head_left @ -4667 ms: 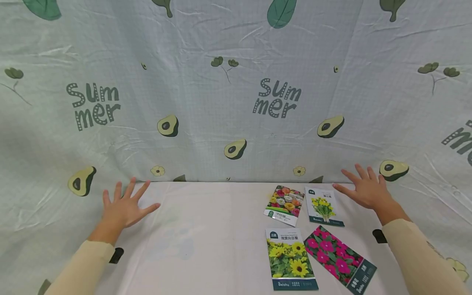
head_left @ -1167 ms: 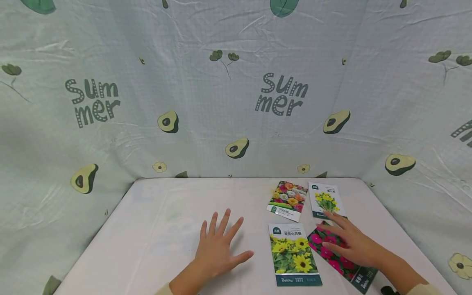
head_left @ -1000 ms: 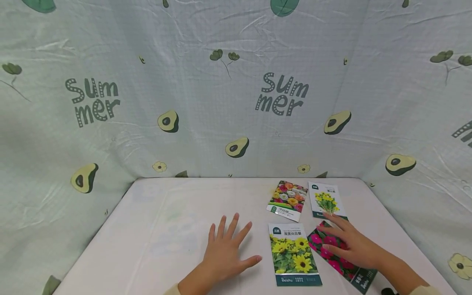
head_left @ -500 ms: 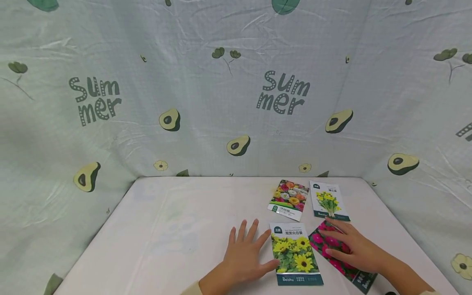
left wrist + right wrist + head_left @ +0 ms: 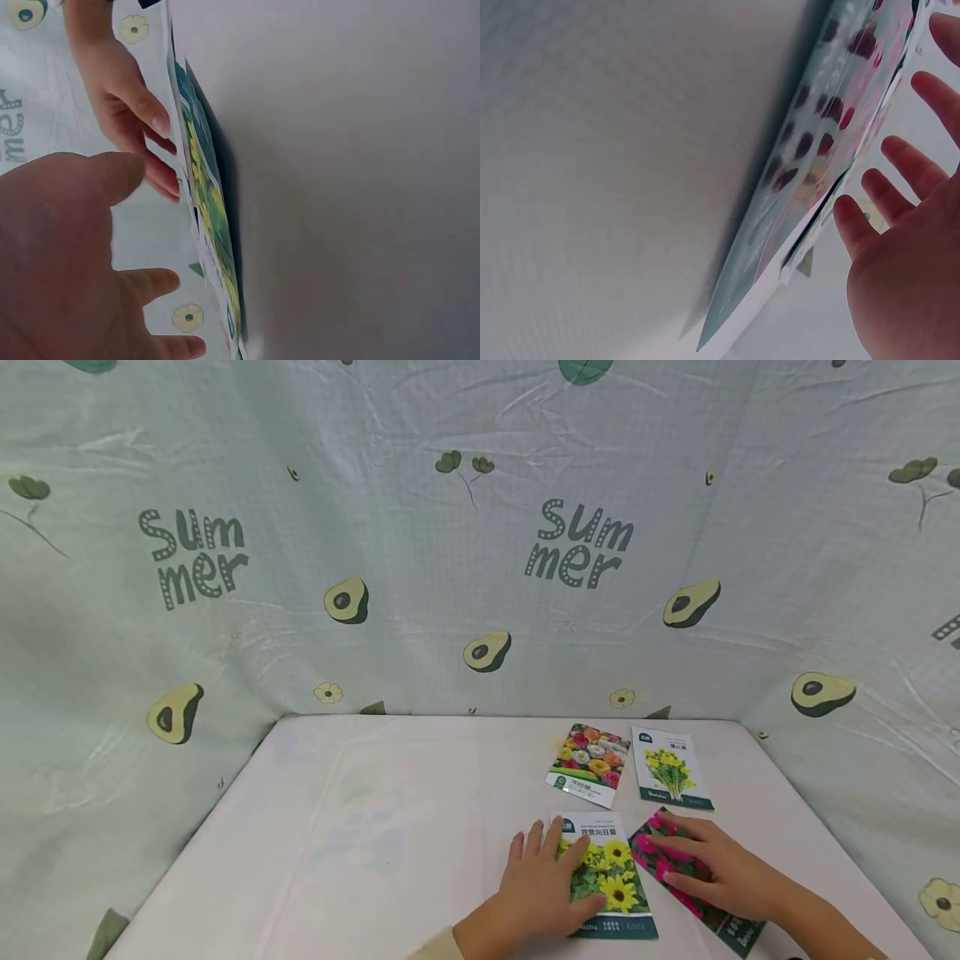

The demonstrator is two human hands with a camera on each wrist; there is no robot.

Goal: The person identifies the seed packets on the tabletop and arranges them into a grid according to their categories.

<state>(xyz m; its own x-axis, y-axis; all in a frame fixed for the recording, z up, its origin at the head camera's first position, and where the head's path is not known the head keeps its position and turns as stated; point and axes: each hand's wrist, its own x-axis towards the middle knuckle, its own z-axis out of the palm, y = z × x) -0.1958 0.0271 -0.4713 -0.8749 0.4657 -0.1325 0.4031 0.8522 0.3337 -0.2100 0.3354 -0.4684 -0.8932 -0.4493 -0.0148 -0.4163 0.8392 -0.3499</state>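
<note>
My left hand is spread over the left part of a seed packet with yellow sunflowers. In the left wrist view, a gap shows between the left hand's fingers and that sunflower packet. Over a second seed packet with pink flowers, which lies slanted at the right, is my right hand. Its fingers reach toward the left, loosely bent. The right wrist view has the right hand apart from the pink packet. Both hands hold nothing, and each hides part of its packet.
Farther back on the white table lie a packet with mixed colourful flowers and a white one with a yellow bunch. A cloth printed with avocados hangs behind and at the sides.
From the far left of the table, my left hand has come right and over the sunflower packet. My right hand came down earlier from the far right to the pink packet and has barely moved since.
</note>
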